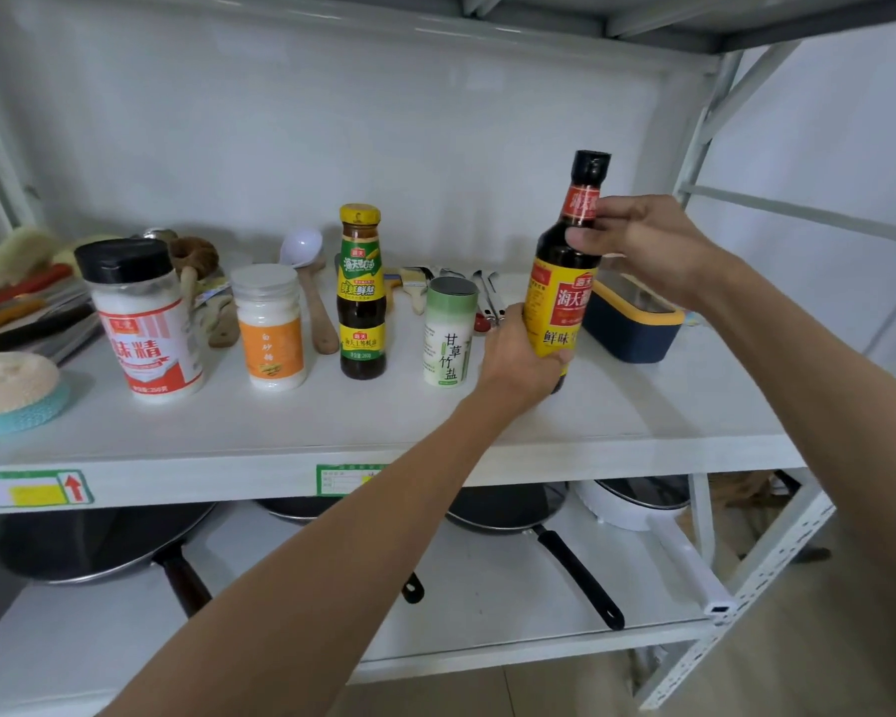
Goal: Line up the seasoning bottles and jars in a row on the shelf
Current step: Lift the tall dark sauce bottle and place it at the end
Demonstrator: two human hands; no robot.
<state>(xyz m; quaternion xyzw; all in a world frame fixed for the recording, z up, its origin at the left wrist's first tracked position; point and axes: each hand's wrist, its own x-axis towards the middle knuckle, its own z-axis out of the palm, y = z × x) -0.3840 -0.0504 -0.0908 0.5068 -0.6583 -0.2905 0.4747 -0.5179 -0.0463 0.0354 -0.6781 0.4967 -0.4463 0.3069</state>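
On the white shelf [332, 421] stand, from left to right, a big black-lidded MSG jar [146, 323], a white sugar jar with an orange label [272, 331], a dark oyster sauce bottle with a yellow cap [361, 297] and a green-and-white salt canister [448, 333]. To their right I hold a tall dark soy sauce bottle [565, 282], slightly tilted. My left hand [518, 359] grips its base and my right hand [647, 245] grips its neck. Whether its bottom touches the shelf is hidden by my left hand.
A navy box with a yellow rim [634, 323] sits just right of the soy bottle. Wooden spoons, brushes and utensils [311, 297] lie behind the jars. A sponge on a teal pad [14, 390] rests at the left. Pans [508, 509] fill the lower shelf.
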